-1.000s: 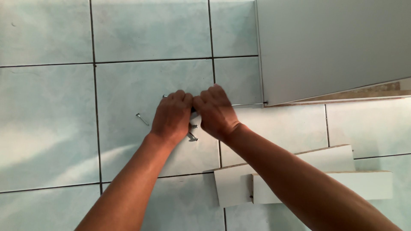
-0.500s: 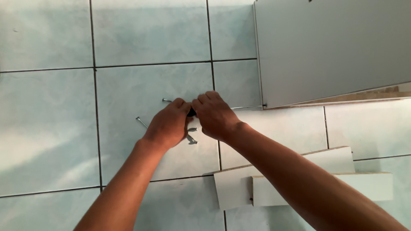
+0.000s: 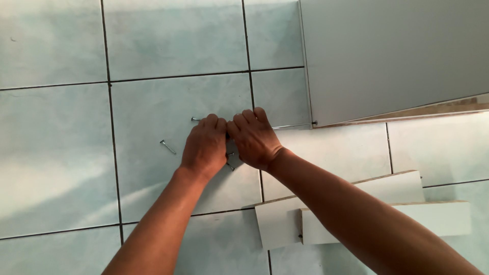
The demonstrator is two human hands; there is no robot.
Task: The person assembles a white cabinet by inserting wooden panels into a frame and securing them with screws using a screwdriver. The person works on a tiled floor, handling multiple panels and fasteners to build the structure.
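Note:
Both my hands rest knuckles-up on the pale blue tiled floor (image 3: 153, 102), pressed together side by side. My left hand (image 3: 205, 146) and my right hand (image 3: 254, 137) have their fingers curled down onto the tile. A small dark gap shows between them, and what lies under the palms is hidden. Loose metal screws lie around them: one screw (image 3: 167, 146) left of my left hand, another screw (image 3: 195, 119) just above its knuckles, and two small screws (image 3: 231, 162) poking out below where the hands meet.
A large grey panel (image 3: 387, 51) lies flat at the upper right, with a small screw (image 3: 315, 122) at its near corner. Two white boards (image 3: 351, 196) (image 3: 438, 216) lie stacked at the lower right, under my right forearm.
Both hands stayed pressed together and slid a little toward me on the tile. The screws and boards have not moved.

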